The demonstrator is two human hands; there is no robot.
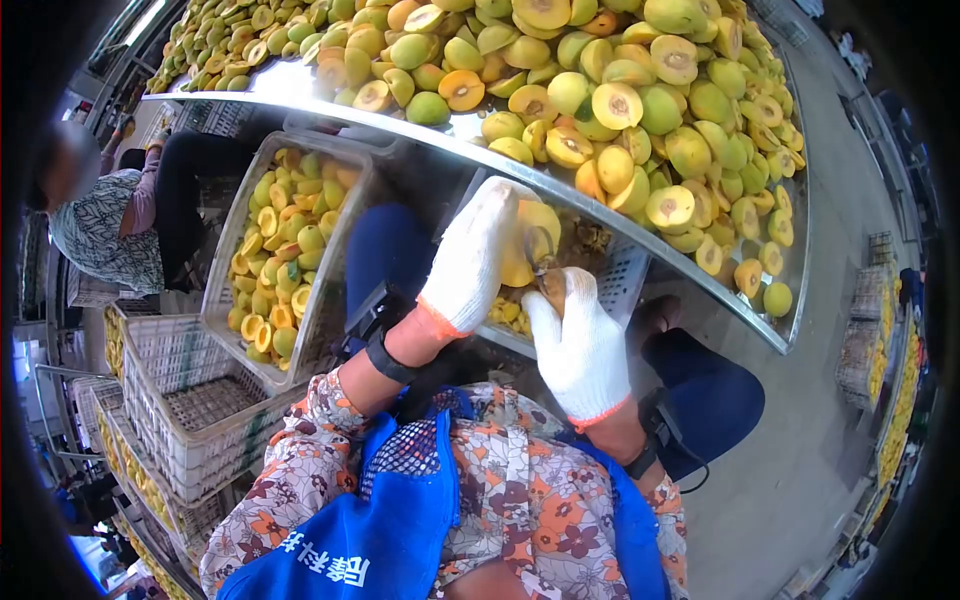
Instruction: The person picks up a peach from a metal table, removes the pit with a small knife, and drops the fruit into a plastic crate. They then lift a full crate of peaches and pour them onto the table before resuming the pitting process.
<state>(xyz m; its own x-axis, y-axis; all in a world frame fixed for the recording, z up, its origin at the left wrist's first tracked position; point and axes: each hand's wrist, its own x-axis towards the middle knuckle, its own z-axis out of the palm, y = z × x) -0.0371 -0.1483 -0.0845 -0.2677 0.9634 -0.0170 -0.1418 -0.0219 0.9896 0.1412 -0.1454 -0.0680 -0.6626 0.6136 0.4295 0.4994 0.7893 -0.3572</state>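
My left hand point(468, 258), in a white knitted glove, is closed around a yellow peach half point(516, 262). My right hand point(584, 352), gloved the same way, grips the brown handle of a curved pitting knife point(546, 268). The metal tip of the knife meets the fruit, and the two hands nearly touch. Below them, partly hidden, stands a plastic crate point(625, 280) holding small yellow pieces and dark brown scraps. A metal table point(440, 138) heaped with halved green-yellow peaches point(690, 150) rises just beyond my hands.
At the left a grey tub point(215, 300) holds many peach halves. Next to it are stacked white crates point(170, 400), some with fruit. Another person point(110, 225) sits at the far left. Concrete floor point(780, 440) and more fruit crates point(865, 350) lie to the right.
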